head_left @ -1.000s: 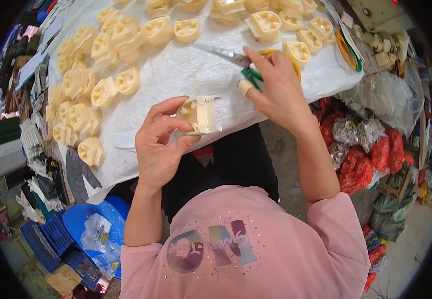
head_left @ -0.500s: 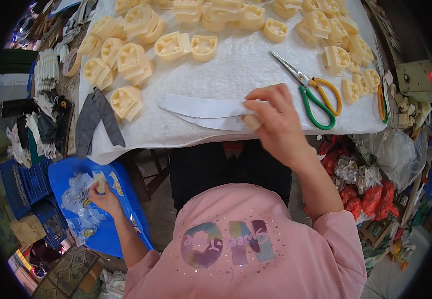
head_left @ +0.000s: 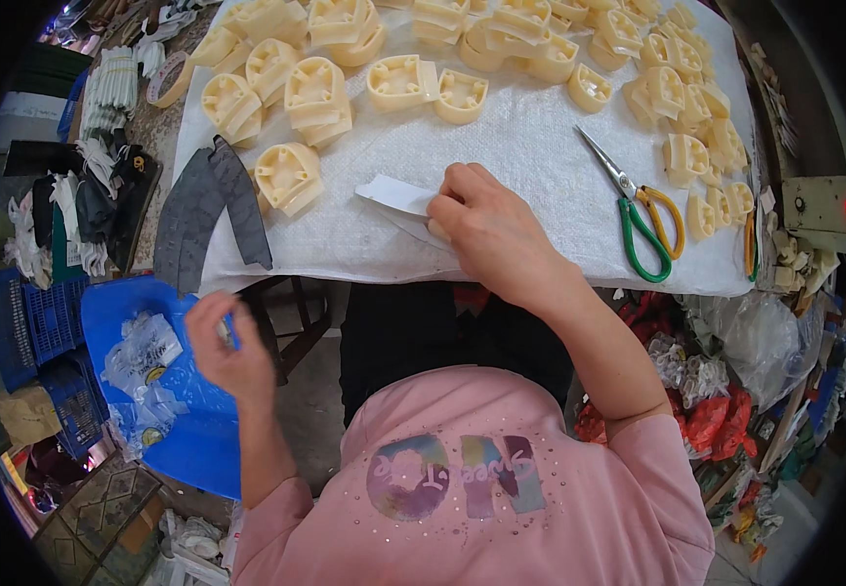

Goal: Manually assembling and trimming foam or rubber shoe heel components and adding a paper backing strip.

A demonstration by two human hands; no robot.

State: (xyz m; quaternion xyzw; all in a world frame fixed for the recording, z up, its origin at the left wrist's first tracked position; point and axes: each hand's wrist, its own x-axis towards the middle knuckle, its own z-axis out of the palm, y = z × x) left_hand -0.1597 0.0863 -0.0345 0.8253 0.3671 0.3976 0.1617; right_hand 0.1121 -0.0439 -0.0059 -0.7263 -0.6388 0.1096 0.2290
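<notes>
My right hand (head_left: pixel 491 234) is closed on a curved white strip (head_left: pixel 395 193) near the front edge of the table. A second pale strip (head_left: pixel 405 223) lies just below it, partly hidden by my fingers. My left hand (head_left: pixel 232 344) is raised over the right side of a blue plastic tub (head_left: pixel 203 459). It is blurred, with curled fingers and a small pale bit showing between them, too unclear to name. Clear plastic bags (head_left: pixel 144 354) lie in the tub. Left of the strips, dark grey curved pieces (head_left: pixel 193 210) hang partly over the table's corner.
Many cream plastic moulded parts (head_left: pixel 401 83) cover the far side of the white-sheeted table (head_left: pixel 530 146). Scissors (head_left: pixel 628 195) with green and yellow handles lie at the right. Blue crates (head_left: pixel 57 322) stand left of the tub; red bags (head_left: pixel 725 420) are piled at lower right.
My left hand has risen from inside the tub toward the table; the pale piece it held is now mostly hidden. My right hand has moved slightly left along the strips. The whole view has shifted a little.
</notes>
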